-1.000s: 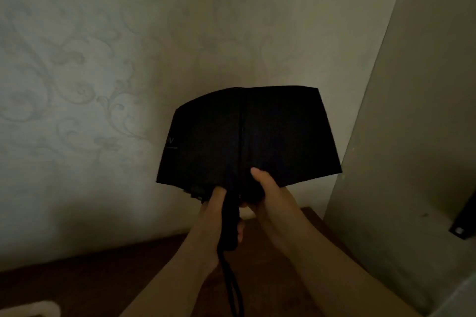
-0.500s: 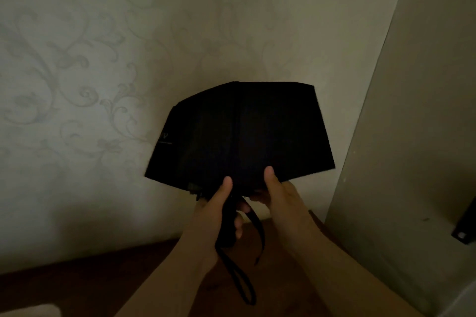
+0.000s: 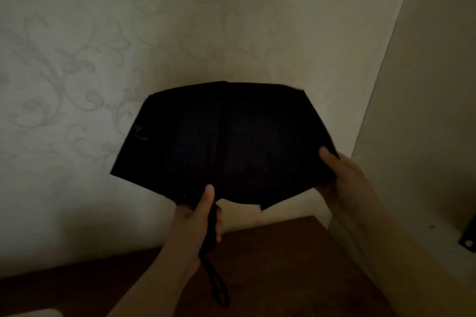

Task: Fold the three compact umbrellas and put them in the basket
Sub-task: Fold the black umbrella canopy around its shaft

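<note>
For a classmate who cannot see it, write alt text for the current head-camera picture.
Two bare hands hold up a black compact umbrella before a patterned wall: the left hand grips its handle, the right hand pinches the canopy's right edge. A wrist strap dangles over a brown surface.

The black umbrella's [image 3: 226, 141] canopy hides its shaft and the right hand's fingers [image 3: 325, 156]; its small print is illegible.

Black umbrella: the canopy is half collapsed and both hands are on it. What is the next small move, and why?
Probably sweep the right hand round the loose canopy towards the middle, gathering the fabric against the shaft. The black umbrella fans out wide, the right hand pinches its right edge, and the left hand grips the handle below, steadying it.
</note>
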{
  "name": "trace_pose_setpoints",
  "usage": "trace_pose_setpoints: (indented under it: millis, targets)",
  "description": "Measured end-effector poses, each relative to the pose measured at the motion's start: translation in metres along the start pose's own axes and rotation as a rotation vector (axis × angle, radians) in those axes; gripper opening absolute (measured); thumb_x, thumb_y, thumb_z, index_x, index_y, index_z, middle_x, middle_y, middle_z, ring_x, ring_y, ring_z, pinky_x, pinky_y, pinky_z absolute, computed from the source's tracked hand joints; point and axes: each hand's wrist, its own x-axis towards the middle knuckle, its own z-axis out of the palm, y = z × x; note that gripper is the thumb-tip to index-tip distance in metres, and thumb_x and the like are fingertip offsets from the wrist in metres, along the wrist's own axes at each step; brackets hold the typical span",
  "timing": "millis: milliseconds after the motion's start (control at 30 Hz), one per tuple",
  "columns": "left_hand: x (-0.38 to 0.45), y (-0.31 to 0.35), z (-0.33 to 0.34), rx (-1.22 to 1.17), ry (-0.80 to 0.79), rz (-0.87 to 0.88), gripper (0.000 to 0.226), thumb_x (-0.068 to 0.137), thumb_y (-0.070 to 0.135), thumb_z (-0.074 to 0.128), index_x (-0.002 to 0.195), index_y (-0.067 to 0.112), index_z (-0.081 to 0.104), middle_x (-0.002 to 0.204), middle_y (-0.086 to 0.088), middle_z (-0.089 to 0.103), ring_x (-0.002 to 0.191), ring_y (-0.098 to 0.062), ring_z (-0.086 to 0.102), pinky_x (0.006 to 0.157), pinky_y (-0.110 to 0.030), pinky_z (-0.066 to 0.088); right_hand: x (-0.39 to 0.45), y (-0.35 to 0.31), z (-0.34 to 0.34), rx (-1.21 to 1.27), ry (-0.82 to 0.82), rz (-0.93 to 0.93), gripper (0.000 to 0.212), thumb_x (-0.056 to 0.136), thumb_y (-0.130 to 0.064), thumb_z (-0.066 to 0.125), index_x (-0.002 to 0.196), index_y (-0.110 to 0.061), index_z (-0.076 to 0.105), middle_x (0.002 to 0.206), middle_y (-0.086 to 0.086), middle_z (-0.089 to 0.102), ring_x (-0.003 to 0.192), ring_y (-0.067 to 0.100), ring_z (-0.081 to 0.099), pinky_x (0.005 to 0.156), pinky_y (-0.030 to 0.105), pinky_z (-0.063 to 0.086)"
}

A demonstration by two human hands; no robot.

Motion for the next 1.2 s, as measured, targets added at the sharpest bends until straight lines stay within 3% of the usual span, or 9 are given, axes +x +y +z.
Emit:
trace_pose_setpoints:
  millis: [67,133,267,367,500,667,867,1067,1200]
  targets:
    - [0.001,0.002,-0.003,-0.005,0.033,0.021,0.055,0.078,0.06,0.048,0.06,0.009,0.056,0.054,-0.009,0.054,0.048,-0.022,0.051,0.054,-0.035,0.043,-0.005,0.009,-0.005,-0.162,-0.037,0.151,0.019,0.088,-0.025,0.059,0.098,-0.01,0.065,0.111,0.01,0.069,0.09,0.021,0.068,0.071,0.029,0.055]
    - [0.0,0.004,-0.004,0.014,0.016,0.034,0.053,0.077,0.061,0.047,0.053,0.015,0.057,0.054,-0.009,0.053,0.051,-0.023,0.05,0.058,-0.036,0.042,-0.008,0.012,-0.003,-0.23,-0.106,0.234,0.034,0.079,-0.036,0.062,0.102,-0.012,0.066,0.108,0.006,0.07,0.092,0.018,0.067,0.077,0.032,0.055]
    - [-0.004,0.008,0.001,-0.036,-0.016,0.007,0.055,0.081,0.062,0.047,0.046,0.021,0.059,0.054,-0.007,0.054,0.049,-0.019,0.05,0.056,-0.035,0.04,-0.016,0.016,0.013,0.263,-0.35,0.238,0.067,0.053,-0.051,0.085,0.112,-0.023,0.07,0.114,0.005,0.07,0.107,0.024,0.065,0.085,0.038,0.056]
    - [-0.006,0.012,0.007,-0.112,-0.064,-0.022,0.055,0.08,0.063,0.047,0.056,0.016,0.063,0.057,-0.008,0.055,0.046,-0.017,0.049,0.052,-0.032,0.04,-0.023,0.039,0.026,0.106,-0.491,0.197,0.089,0.048,-0.057,0.087,0.124,-0.021,0.056,0.118,-0.001,0.068,0.11,0.017,0.063,0.085,0.034,0.054]
    - [-0.006,0.012,0.006,-0.165,-0.1,-0.022,0.057,0.075,0.067,0.049,0.08,0.013,0.068,0.068,-0.007,0.06,0.047,-0.014,0.049,0.051,-0.031,0.04,-0.036,0.046,0.049,-0.162,-0.503,0.085,0.066,0.077,-0.052,0.066,0.133,-0.022,0.048,0.127,-0.003,0.062,0.117,0.014,0.058,0.093,0.032,0.044]
    - [-0.011,0.011,0.009,-0.18,-0.133,0.025,0.053,0.068,0.061,0.058,0.095,0.017,0.067,0.075,-0.006,0.065,0.048,-0.011,0.049,0.048,-0.028,0.042,-0.039,0.05,0.068,-0.34,-0.344,0.071,0.054,0.078,-0.048,0.064,0.127,-0.029,0.055,0.119,-0.008,0.065,0.112,0.011,0.058,0.1,0.034,0.044]
    - [-0.012,0.011,0.01,-0.17,-0.11,-0.037,0.045,0.071,0.049,0.066,0.095,0.011,0.065,0.057,-0.002,0.056,0.046,-0.011,0.05,0.046,-0.026,0.042,-0.047,0.057,0.078,-0.38,-0.299,0.098,0.013,0.092,-0.03,0.057,0.103,-0.031,0.065,0.1,-0.011,0.069,0.092,-0.001,0.063,0.068,0.012,0.045]
    - [-0.008,0.012,0.01,-0.2,-0.107,-0.055,0.02,0.076,0.035,0.069,0.062,0.02,0.07,0.061,-0.004,0.059,0.044,-0.012,0.049,0.05,-0.029,0.039,-0.045,0.057,0.073,-0.248,-0.294,0.102,0.02,0.077,-0.036,0.065,0.087,-0.019,0.067,0.094,0.0,0.068,0.102,0.015,0.062,0.082,0.024,0.045]
    - [-0.007,0.014,0.01,-0.227,-0.101,-0.049,0.016,0.081,0.034,0.067,0.072,0.02,0.071,0.06,-0.001,0.06,0.045,-0.012,0.049,0.05,-0.029,0.039,-0.046,0.055,0.072,-0.175,-0.307,0.01,0.042,0.069,-0.037,0.075,0.107,-0.021,0.067,0.108,-0.002,0.069,0.108,0.016,0.061,0.095,0.035,0.047]
